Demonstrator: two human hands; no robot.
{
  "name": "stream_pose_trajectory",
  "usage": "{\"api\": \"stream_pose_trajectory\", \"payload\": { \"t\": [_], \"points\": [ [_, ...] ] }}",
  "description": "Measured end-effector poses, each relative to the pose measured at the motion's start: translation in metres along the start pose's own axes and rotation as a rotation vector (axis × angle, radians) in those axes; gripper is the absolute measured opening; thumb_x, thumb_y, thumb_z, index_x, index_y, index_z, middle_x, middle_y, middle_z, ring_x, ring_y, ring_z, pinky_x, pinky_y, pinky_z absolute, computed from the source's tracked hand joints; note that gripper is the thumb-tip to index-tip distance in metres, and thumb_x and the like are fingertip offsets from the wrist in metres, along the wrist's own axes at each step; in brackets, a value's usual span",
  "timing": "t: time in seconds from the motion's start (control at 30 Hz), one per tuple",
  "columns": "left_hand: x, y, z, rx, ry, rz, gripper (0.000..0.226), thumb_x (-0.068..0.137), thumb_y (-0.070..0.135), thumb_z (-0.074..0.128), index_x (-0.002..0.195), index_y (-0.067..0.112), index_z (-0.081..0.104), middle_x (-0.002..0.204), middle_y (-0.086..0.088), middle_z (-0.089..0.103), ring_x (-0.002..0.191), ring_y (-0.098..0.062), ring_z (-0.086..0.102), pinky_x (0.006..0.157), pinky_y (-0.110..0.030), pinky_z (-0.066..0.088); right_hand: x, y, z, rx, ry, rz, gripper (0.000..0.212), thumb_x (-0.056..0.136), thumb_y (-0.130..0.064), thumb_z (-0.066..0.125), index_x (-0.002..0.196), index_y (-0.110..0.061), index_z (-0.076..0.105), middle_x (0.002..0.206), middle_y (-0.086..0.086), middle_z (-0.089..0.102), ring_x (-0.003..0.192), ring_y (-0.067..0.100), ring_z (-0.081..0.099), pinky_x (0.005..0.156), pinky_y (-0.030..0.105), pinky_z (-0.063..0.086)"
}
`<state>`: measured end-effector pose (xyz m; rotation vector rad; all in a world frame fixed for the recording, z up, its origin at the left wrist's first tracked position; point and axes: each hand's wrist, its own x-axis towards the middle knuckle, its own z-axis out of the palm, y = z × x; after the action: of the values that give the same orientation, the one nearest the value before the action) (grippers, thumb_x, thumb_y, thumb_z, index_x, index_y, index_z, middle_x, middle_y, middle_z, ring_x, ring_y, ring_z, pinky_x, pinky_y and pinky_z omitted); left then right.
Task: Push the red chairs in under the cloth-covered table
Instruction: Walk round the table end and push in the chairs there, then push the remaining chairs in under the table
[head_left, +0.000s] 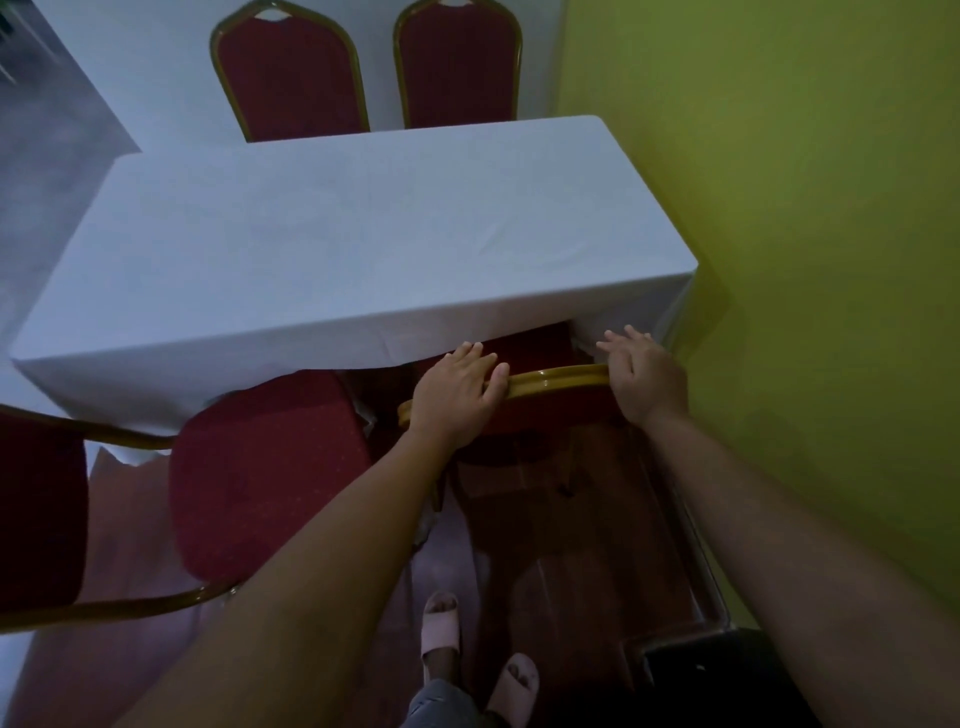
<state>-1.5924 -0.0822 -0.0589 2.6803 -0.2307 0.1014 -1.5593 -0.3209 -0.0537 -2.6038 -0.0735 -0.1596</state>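
Two hands' fingers (470, 356) lie straight, gripping nothing, across the gold rail (550, 378) of a red chair (524, 345), left hand (460, 389) and right hand (644, 382) equally near. The rail parallels the counter (337, 234) edge just ahead, seat partly under.

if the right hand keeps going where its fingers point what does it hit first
Probably the white tablecloth hanging at the near edge; the right hand looks almost there, depth unclear.
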Motion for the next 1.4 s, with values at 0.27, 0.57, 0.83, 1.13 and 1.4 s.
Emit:
{"api": "stream_pose_trajectory", "payload": {
  "t": [0.27, 0.57, 0.83, 1.13, 1.4],
  "points": [
    [-0.012, 0.001, 0.0, -0.05, -0.013, -0.043, 0.056, 0.098, 0.05, 0.025, 0.138, 0.015, 0.045, 0.149, -0.008, 0.039, 0.142, -0.019, 0.025, 0.116, -0.038, 0.019, -0.026, -0.015, 0.005, 0.022, 0.151, 0.156, 0.06, 0.09, -0.031, 0.019, 0.137, -0.009, 0.048, 0.146, 0.009, 0.044, 0.138, 0.025, 0.032, 0.117, 0.038, 0.01],
    [-0.037, -0.001, -0.016, -0.017, -0.142, -0.094, 0.059, 0.1, 0.047, 0.018, 0.148, 0.012, 0.02, 0.158, -0.011, 0.015, 0.146, -0.022, 0.008, 0.119, -0.043, 0.012, -0.039, -0.018, 0.002, -0.037, 0.078, 0.151, 0.055, 0.101, -0.036, 0.019, 0.146, -0.007, 0.031, 0.155, 0.009, 0.028, 0.145, 0.025, 0.017, 0.118, 0.041, 0.008],
    [-0.065, -0.039, -0.041, 0.091, -0.244, -0.103, 0.057, 0.101, 0.042, 0.019, 0.15, 0.012, 0.013, 0.159, -0.008, 0.011, 0.146, -0.021, 0.005, 0.118, -0.041, 0.006, -0.064, -0.08, 0.021, -0.101, 0.116, -0.02, 0.065, 0.095, -0.044, 0.018, 0.144, -0.005, 0.034, 0.153, 0.011, 0.032, 0.144, 0.027, 0.02, 0.118, 0.046, 0.006],
    [-0.1, -0.139, -0.092, 0.175, -0.249, -0.13, 0.056, 0.101, 0.041, 0.021, 0.149, 0.011, 0.017, 0.158, -0.009, 0.015, 0.146, -0.021, 0.007, 0.118, -0.042, 0.006, -0.072, -0.158, 0.056, -0.367, -0.016, -0.083, 0.056, 0.099, -0.04, 0.021, 0.146, -0.011, 0.033, 0.157, 0.008, 0.023, 0.145, 0.024, 0.015, 0.115, 0.049, -0.004],
    [-0.147, -0.265, -0.15, 0.252, -0.253, -0.205, 0.057, 0.101, 0.042, 0.02, 0.149, 0.011, 0.018, 0.157, -0.01, 0.017, 0.146, -0.023, 0.01, 0.119, -0.043, 0.008, -0.099, -0.272, 0.137, -0.325, -0.168, -0.115, 0.054, 0.099, -0.036, 0.03, 0.147, -0.011, 0.028, 0.158, 0.008, 0.016, 0.145, 0.025, 0.013, 0.118, 0.047, 0.005]
  ]
}}
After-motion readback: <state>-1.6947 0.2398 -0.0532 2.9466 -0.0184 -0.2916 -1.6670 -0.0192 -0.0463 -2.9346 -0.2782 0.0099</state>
